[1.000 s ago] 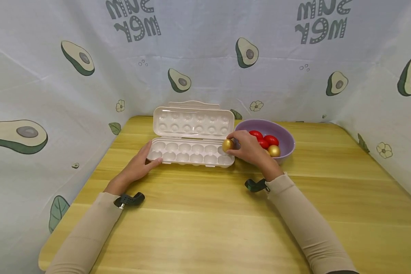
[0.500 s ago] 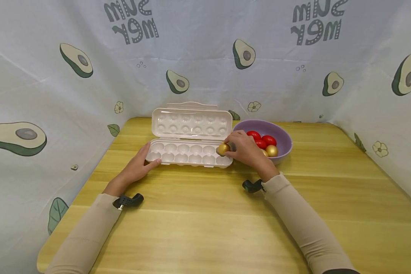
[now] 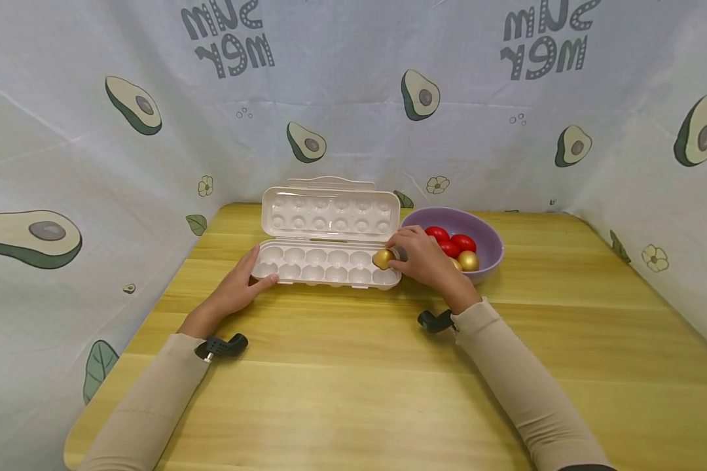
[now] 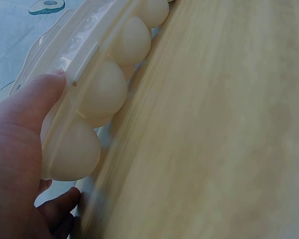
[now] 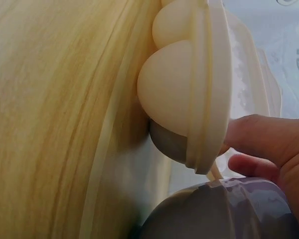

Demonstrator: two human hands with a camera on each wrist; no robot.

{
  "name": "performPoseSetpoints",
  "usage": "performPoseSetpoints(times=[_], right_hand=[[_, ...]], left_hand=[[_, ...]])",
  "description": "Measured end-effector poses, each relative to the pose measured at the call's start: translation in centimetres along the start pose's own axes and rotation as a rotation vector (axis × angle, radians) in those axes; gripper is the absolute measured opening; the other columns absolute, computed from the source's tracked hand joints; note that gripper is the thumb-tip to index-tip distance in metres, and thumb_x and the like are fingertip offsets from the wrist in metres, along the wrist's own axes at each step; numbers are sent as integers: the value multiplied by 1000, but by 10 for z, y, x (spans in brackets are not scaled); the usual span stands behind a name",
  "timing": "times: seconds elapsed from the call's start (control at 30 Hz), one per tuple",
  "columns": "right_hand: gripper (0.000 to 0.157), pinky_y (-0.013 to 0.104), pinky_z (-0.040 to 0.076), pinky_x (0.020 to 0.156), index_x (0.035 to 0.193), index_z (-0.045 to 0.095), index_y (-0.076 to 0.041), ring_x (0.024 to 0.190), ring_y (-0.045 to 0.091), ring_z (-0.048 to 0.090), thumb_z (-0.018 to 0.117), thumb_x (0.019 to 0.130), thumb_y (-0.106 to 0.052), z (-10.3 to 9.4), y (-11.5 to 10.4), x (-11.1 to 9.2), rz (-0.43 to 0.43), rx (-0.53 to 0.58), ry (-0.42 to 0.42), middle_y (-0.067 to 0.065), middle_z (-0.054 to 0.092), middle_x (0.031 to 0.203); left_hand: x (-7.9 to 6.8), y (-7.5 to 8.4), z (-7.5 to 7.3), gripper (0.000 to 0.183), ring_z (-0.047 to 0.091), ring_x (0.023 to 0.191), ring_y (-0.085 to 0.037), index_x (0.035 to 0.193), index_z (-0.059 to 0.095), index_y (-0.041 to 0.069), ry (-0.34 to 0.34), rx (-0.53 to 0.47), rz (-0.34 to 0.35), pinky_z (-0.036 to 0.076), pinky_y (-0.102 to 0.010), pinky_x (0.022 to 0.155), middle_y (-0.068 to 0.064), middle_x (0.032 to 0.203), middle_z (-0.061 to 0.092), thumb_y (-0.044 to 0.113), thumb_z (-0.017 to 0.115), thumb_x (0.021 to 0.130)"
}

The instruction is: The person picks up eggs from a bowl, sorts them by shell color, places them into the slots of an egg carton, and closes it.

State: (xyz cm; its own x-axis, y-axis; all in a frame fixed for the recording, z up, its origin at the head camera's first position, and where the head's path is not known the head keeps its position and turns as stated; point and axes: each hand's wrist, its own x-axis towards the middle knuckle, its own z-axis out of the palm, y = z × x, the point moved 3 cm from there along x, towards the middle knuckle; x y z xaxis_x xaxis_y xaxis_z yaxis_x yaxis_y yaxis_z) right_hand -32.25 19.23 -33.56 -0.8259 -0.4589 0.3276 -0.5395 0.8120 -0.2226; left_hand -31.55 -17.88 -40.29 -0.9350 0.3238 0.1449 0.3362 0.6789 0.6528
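A cream plastic egg carton [image 3: 336,278] lies on the table with its lid [image 3: 330,210] raised at the back. My left hand [image 3: 235,288] holds the carton's left end. In the left wrist view its thumb [image 4: 45,92] lies on the front rim, and the fingers reach round the end. Between thumb and fingers, my right hand [image 3: 424,258] pinches a gold egg [image 3: 381,259] in the back-row cup at the right end. The right wrist view hides that egg behind the carton wall [image 5: 219,89]; the hand's thumb [image 5: 254,134] is at the rim. The cups further left hold nothing.
A purple bowl [image 3: 490,242] stands right of the carton, partly behind my right hand. Several red eggs [image 3: 463,243] and gold eggs [image 3: 468,261] lie in it. A patterned cloth [image 3: 353,91] hangs behind the wooden table [image 3: 330,379].
My right hand has moved slightly left and down, lowering the gold egg into the back right cup. My left hand keeps its place on the carton.
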Motion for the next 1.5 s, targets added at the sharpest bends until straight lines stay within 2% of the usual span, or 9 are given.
performPoseSetpoints(times=[0.2,0.37,0.5,0.63,0.73,0.93,1.17,1.5], right_hand=[[34,48,41,102,109,70,-3,116,32,48,80,80,-18,-5,2,0,9,75,9,12,67,113],[34,47,45,95,115,67,-3,105,32,53,75,85,-19,-8,6,-3,58,210,29,14,65,114],[36,47,48,94,119,65,-6,106,33,60,72,88,-24,-13,12,-8,126,311,64,13,64,116],[36,47,48,96,120,63,-3,109,33,62,70,90,-21,-21,18,-12,149,389,88,14,65,116],[34,45,50,93,120,63,-4,108,30,63,68,91,-23,-27,25,-14,171,393,101,12,66,115],[37,44,49,91,119,63,-7,105,26,61,62,95,-35,-32,40,-18,238,334,93,11,67,113],[37,48,45,93,121,65,-4,102,30,57,60,97,-31,-32,49,-24,254,302,62,14,66,115],[36,45,48,89,119,65,-2,99,28,61,62,95,-28,-28,51,-26,258,301,38,14,67,111]], left_hand=[[2,2,0,93,10,145,-37,154,3,2,-4,7,5,12,-53,116,-19,160,7,50,55,94],[-2,2,2,92,11,145,-37,154,3,2,-5,4,7,13,-55,115,-19,160,8,49,56,94],[-3,2,2,93,11,145,-38,154,3,2,-3,6,4,12,-55,115,-20,160,7,50,56,94],[-4,2,3,93,10,145,-38,154,3,2,-1,9,2,12,-55,115,-20,160,7,51,55,94],[-4,3,3,93,10,145,-38,154,4,2,1,9,4,12,-55,115,-19,160,7,51,55,94],[-3,2,3,93,10,145,-38,154,3,1,3,5,12,12,-55,115,-19,160,7,50,56,94],[-5,2,3,94,10,145,-38,154,3,1,-1,4,5,12,-55,115,-20,160,7,50,55,94],[-5,4,3,92,10,145,-37,154,4,0,3,-12,20,12,-54,115,-20,159,7,48,55,95]])
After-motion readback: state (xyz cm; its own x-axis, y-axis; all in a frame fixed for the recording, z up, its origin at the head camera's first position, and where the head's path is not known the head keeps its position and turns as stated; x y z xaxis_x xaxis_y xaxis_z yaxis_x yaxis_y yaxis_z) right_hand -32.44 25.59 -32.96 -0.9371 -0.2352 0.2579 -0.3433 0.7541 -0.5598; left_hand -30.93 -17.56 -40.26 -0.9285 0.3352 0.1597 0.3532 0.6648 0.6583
